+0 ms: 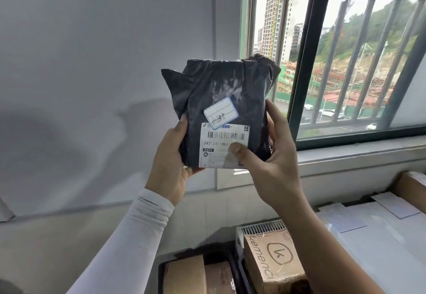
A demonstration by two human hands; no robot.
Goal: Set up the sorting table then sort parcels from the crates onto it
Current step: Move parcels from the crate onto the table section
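- Parcel point(226, 109) in black plastic wrap is held up between both hands, lifted high in front of a grey wall point(92, 63) and the edge of a barred window point(345, 51).
- Left hand point(171, 157) grips the parcel's lower left edge, thumb lying along the front side of the wrap, palm under the bottom corner; a white sleeve point(138, 231) covers that forearm.
- Right hand point(269, 157) grips the lower right edge: its thumb presses on the white shipping label point(221, 146), and its fingers run up the parcel's right side.
- Shipping label sits on the lower front of the parcel, just between the two thumbs, with a barcode across its upper part.
- Above it, overlapping its top left corner, lies a small blue-bordered sticker point(220, 114), tilted, with handwriting I cannot read.
- Below the hands, near the left forearm, a dark crate point(161, 268) holds brown cardboard parcels.
- Below the right forearm stands a cardboard box point(274, 261) with a printed circle logo, in a light slatted crate point(260, 227).
- To the right of the right arm lie flat white packages point(373, 236) with pale labels.
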